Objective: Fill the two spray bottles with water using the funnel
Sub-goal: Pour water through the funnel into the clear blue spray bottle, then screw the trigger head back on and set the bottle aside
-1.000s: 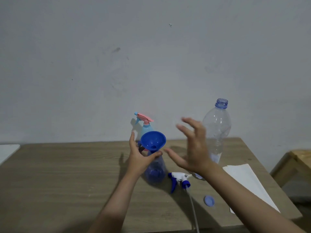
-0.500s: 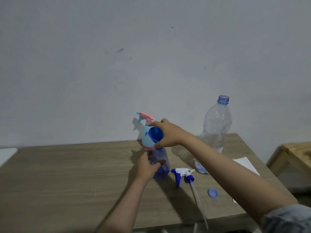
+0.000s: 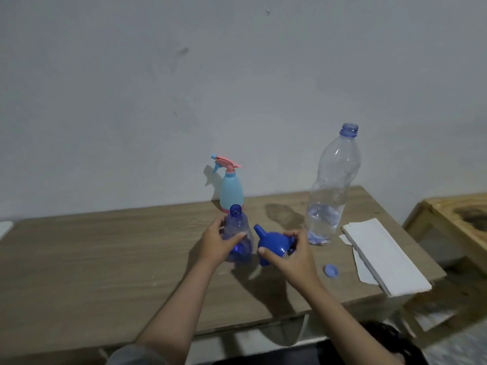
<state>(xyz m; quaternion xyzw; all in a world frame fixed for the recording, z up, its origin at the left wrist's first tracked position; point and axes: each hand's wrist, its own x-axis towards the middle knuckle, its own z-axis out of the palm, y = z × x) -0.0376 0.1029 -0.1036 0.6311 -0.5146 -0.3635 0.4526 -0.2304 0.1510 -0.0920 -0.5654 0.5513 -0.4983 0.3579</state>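
Wooden table runs wide and bare to my left; its near edge sits just under my forearms. My left hand grips the clear blue bottle, upright with its neck uncapped. My right hand pinches the funnel, tipped with its spout toward that bottle. Right of it lie a cap and paper at the table's right edge. Farther back stand the water bottle and the pale spray bottle by the wall. I can read no labels.
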